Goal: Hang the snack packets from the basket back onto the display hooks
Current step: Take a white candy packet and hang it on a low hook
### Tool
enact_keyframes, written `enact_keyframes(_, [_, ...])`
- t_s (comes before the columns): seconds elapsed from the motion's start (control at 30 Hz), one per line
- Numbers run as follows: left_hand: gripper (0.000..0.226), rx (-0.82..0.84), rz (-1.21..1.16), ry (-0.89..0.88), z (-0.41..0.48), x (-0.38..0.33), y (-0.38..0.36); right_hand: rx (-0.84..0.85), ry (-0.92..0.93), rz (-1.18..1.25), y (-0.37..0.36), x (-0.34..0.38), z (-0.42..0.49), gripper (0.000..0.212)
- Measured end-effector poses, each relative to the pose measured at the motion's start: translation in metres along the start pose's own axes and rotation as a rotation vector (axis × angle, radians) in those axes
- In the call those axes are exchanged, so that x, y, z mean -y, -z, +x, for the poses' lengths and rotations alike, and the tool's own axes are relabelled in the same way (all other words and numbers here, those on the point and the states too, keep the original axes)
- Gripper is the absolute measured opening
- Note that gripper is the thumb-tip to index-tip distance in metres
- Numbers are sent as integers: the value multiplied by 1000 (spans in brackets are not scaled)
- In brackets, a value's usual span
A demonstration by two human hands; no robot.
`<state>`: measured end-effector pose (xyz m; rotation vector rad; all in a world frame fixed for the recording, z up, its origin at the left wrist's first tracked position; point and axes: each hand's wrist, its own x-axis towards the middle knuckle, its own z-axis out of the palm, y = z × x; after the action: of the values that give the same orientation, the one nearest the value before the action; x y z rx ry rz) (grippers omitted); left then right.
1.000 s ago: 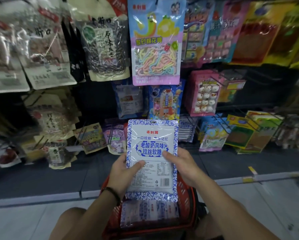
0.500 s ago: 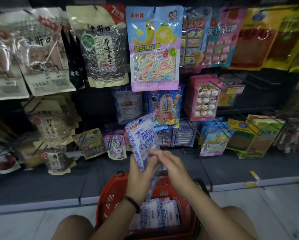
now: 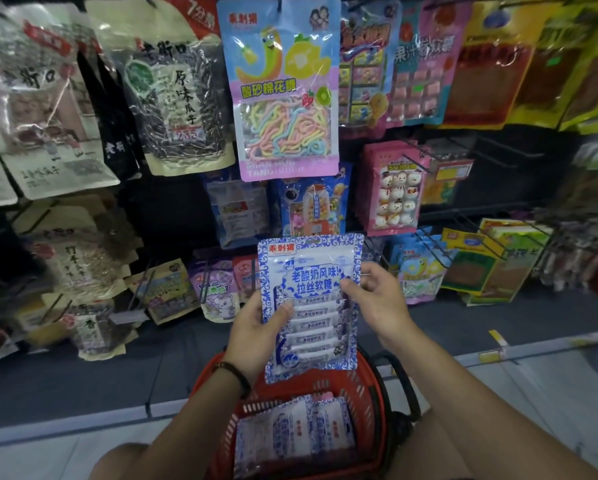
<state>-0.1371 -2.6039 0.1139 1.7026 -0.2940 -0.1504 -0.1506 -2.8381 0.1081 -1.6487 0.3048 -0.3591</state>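
A blue-and-white snack packet (image 3: 311, 299) is held upright, front side facing me, above the red basket (image 3: 367, 389). My left hand (image 3: 256, 334) grips its lower left edge, thumb on the front. My right hand (image 3: 377, 299) holds its right edge at mid height. The packet's hang hole is at its top, below the display hooks. More blue-and-white packets (image 3: 294, 434) lie flat in the basket between my knees.
A dark display wall carries hanging packets: a pastel candy bag (image 3: 280, 91) straight above, sunflower seed bags (image 3: 176, 98) to the left, a pink snowman packet (image 3: 394, 188) to the right. Bare wire hooks (image 3: 425, 247) stick out at right. Pale floor lies below the shelf base.
The packet showed its back, was turned edge-on between both hands, and now faces front towards me. It sits slightly higher, and the basket below is more exposed.
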Motion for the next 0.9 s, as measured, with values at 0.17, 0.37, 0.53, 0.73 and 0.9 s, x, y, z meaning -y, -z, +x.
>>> enact_keyframes(0.17, [37, -87, 177, -49, 23, -4, -27, -142, 30, -2, 16, -21, 7, 24])
enact_keyframes(0.37, [61, -103, 357, 12, 70, 31, -78, -283, 51, -17, 52, -58, 17, 27])
enact_keyframes(0.53, [42, -57, 314, 102, 98, 72, -129, -385, -47, 62, 76, -99, 38, 27])
enact_keyframes(0.73, [50, 43, 173, 247, 130, 131, -186, -456, -205, 216, 94, -162, 82, 60])
enact_keyframes(0.9, [71, 72, 104, 299, 163, 151, -219, -585, -328, 310, 99, -198, 120, 101])
